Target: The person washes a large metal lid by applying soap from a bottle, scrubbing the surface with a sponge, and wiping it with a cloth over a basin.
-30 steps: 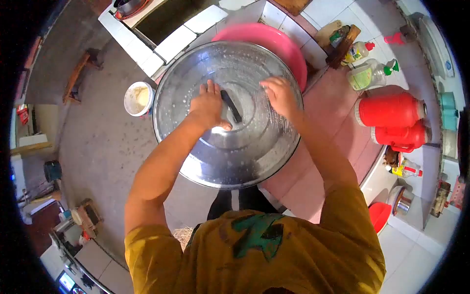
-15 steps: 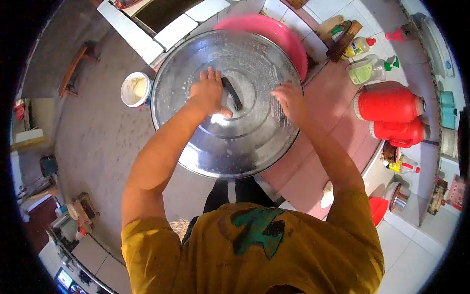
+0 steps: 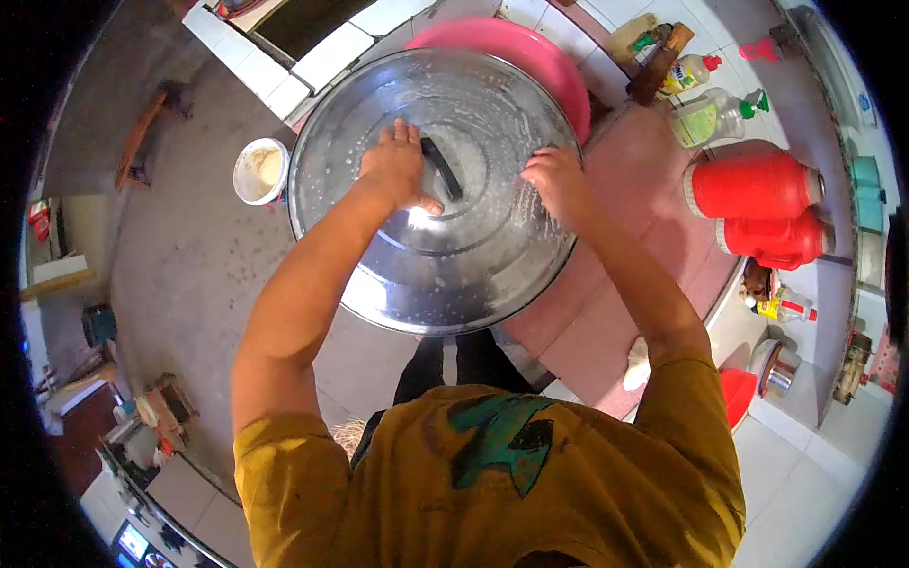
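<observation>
A large round metal lid [image 3: 473, 279] with a wet, soapy surface lies in front of me. Its black handle [image 3: 441, 170] stands at the centre. My left hand [image 3: 393, 172] rests flat on the lid just left of the handle, fingers stretched out and thumb apart. Over the right part of the lid, my right hand [image 3: 557, 182] presses down with its fingers bent together. Whatever may be under those fingers is hidden. White streaks of suds mark the metal beside them. Behind the lid, a pink basin [image 3: 559, 71] is partly covered by it.
A white bucket [image 3: 261, 172] with pale contents stands on the floor to the left. On the right are two red thermos flasks [image 3: 753, 186], a clear pump bottle [image 3: 715, 120] and a yellow-labelled bottle [image 3: 689, 74]. A white-tiled ledge [image 3: 365, 43] runs behind the lid.
My right hand has shifted slightly on the lid's right side, and its fingers look more curled. My left hand stays flat by the handle. The whole view has moved slightly.
</observation>
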`<state>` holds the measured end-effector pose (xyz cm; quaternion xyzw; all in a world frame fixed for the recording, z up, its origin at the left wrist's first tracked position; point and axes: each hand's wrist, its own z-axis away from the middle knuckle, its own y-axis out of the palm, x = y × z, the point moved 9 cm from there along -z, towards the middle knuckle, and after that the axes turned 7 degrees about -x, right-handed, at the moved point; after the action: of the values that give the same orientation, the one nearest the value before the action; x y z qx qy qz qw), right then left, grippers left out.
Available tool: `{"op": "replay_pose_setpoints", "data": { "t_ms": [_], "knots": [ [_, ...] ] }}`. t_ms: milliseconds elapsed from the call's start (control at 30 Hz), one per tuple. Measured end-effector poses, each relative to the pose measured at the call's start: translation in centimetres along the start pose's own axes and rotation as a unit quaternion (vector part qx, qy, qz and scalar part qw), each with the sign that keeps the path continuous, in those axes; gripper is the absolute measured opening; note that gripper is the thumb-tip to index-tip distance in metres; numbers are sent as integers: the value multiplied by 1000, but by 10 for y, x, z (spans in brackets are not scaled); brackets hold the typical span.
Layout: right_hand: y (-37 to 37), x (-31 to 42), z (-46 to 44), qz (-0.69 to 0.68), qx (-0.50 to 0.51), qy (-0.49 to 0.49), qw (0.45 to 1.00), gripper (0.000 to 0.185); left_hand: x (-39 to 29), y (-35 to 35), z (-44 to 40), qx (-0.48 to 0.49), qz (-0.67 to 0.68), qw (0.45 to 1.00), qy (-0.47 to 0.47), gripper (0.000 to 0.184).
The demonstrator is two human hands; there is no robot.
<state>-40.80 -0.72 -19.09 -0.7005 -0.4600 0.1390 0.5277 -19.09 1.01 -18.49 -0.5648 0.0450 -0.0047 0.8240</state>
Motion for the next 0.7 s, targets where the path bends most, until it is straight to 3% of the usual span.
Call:
{"op": "replay_pose_setpoints", "data": {
  "t_ms": [200,300,400,500,600,700],
  "knots": [
    [12,95,48,-86,32,-61,994,16,2,1,1,-27,7,1000,0,135],
    [25,144,29,-162,18,-65,984,14,1,4,-2,10,-12,1000,6,137],
    [49,184,6,-155,-30,-105,982,15,3,6,-4,-27,-6,1000,12,135],
    [40,182,14,-122,-26,-100,987,15,7,7,1,-40,-9,999,7,137],
    [22,129,55,-93,0,-38,995,16,10,2,16,-74,25,996,38,127],
    [11,106,62,-84,-7,-16,996,17,26,32,41,-204,95,972,69,107]
  ]
}}
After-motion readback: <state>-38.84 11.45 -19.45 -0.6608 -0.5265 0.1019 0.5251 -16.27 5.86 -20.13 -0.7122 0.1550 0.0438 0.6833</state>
